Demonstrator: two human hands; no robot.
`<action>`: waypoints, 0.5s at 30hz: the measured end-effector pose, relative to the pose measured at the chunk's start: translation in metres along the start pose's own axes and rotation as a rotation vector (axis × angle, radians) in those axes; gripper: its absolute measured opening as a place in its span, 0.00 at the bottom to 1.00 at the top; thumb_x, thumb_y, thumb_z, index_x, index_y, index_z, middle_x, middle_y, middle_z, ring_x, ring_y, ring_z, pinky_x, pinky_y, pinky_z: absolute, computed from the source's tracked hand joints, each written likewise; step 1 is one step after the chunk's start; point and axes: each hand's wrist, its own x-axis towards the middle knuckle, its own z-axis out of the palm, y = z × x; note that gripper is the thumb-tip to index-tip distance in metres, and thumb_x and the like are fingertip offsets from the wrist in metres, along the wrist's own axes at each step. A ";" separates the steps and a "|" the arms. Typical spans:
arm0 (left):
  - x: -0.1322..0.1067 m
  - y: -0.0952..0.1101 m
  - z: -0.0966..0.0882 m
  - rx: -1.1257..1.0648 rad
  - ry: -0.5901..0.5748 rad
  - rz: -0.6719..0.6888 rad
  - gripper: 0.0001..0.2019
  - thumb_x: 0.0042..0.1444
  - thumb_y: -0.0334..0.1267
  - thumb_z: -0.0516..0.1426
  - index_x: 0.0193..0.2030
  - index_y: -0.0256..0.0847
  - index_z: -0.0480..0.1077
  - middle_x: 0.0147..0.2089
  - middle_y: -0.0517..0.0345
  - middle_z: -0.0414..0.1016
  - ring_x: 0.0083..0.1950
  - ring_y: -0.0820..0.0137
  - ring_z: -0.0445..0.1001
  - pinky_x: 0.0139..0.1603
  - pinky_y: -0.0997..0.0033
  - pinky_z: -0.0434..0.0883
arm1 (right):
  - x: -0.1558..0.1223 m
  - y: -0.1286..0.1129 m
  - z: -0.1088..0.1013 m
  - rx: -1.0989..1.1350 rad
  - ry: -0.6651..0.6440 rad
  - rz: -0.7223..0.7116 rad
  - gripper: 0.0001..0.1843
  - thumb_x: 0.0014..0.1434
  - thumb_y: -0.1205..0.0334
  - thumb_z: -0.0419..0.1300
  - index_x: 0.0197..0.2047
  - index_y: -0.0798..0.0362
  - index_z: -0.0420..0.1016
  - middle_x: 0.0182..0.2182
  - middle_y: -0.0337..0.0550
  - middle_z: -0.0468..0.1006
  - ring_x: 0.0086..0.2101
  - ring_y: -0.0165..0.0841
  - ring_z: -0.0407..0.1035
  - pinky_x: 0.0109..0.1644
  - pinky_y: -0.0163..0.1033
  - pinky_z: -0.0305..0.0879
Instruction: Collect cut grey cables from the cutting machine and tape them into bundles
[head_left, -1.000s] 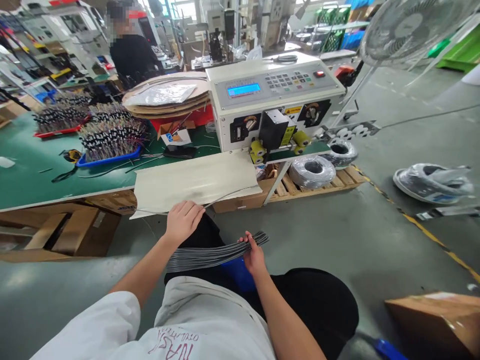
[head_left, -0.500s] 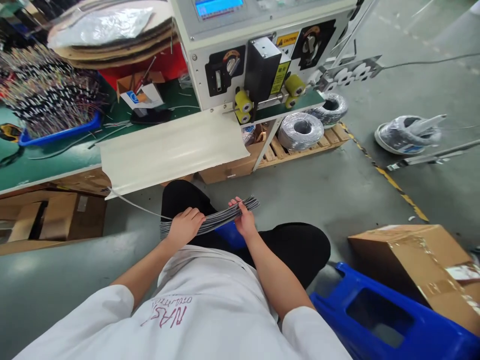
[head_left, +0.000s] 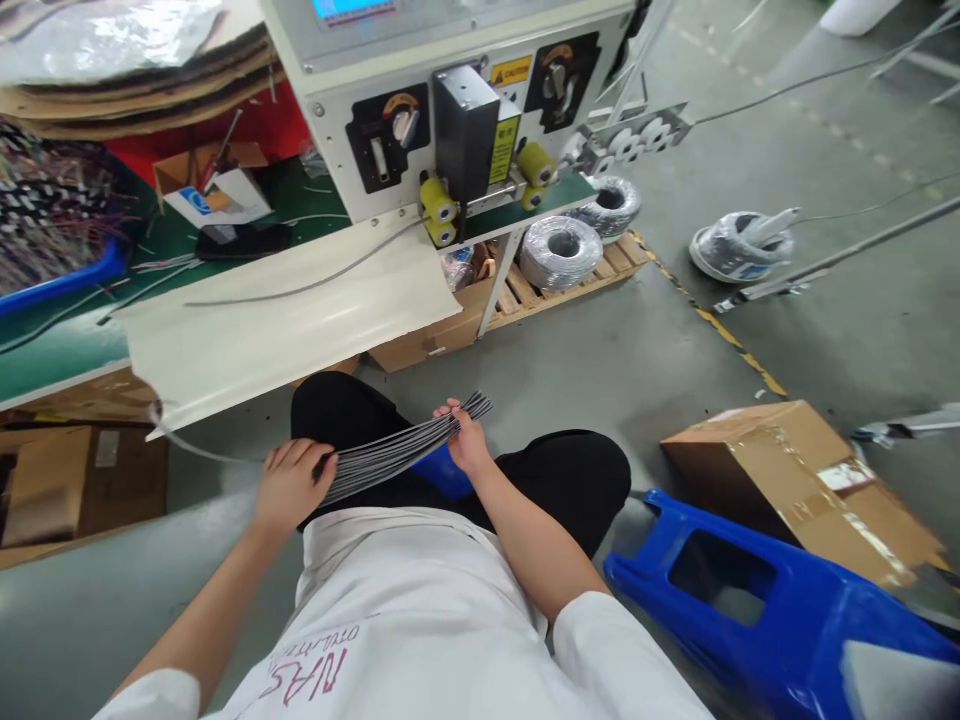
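Note:
A bundle of cut grey cables (head_left: 390, 455) lies across my lap, its right end tilted up. My right hand (head_left: 466, 440) is closed around the bundle near that right end. At the other end, my left hand (head_left: 295, 485) has its fingers curled over the cable ends. A single grey cable (head_left: 202, 452) runs from beside my left hand to the lower left corner of the cream chute (head_left: 292, 330). Another grey cable (head_left: 300, 288) comes out of the yellow rollers (head_left: 438, 212) and rests on the chute.
The wire-cutting machine (head_left: 330, 140) stands on the green bench ahead. Wrapped cable coils (head_left: 562, 250) sit on a pallet beneath it. A blue plastic stool (head_left: 810, 610) and a cardboard box (head_left: 795, 480) are at my right. Another cardboard box (head_left: 97, 480) is at lower left.
My left hand has slid left along the bundle to its end. A cable has come out of the rollers onto the chute. The view has shifted right.

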 end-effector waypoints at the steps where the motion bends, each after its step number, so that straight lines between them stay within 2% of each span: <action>1: -0.005 -0.008 0.004 -0.051 0.011 -0.034 0.11 0.65 0.43 0.51 0.43 0.44 0.73 0.43 0.53 0.75 0.48 0.61 0.71 0.52 0.60 0.65 | 0.001 0.001 0.000 0.004 -0.001 0.000 0.13 0.51 0.61 0.67 0.42 0.51 0.75 0.30 0.37 0.80 0.38 0.36 0.76 0.50 0.45 0.71; 4: -0.017 -0.021 0.021 -0.208 0.065 -0.107 0.12 0.63 0.44 0.52 0.45 0.43 0.73 0.46 0.52 0.73 0.49 0.61 0.71 0.55 0.60 0.66 | 0.002 0.002 0.000 0.027 -0.012 0.014 0.12 0.52 0.61 0.67 0.41 0.51 0.75 0.28 0.36 0.79 0.38 0.37 0.77 0.49 0.46 0.71; 8: -0.023 -0.023 0.039 -0.303 0.136 -0.158 0.13 0.63 0.45 0.52 0.45 0.42 0.72 0.45 0.51 0.73 0.49 0.59 0.71 0.57 0.56 0.65 | 0.002 0.001 -0.001 0.090 -0.079 0.027 0.13 0.52 0.59 0.70 0.40 0.51 0.75 0.26 0.34 0.76 0.36 0.36 0.76 0.50 0.45 0.70; 15: -0.019 -0.016 0.044 -0.225 0.148 -0.093 0.12 0.62 0.43 0.50 0.44 0.44 0.72 0.43 0.49 0.73 0.48 0.55 0.72 0.53 0.52 0.65 | 0.001 0.000 -0.005 0.110 -0.112 0.016 0.16 0.52 0.55 0.71 0.39 0.52 0.75 0.27 0.34 0.75 0.36 0.34 0.76 0.49 0.43 0.69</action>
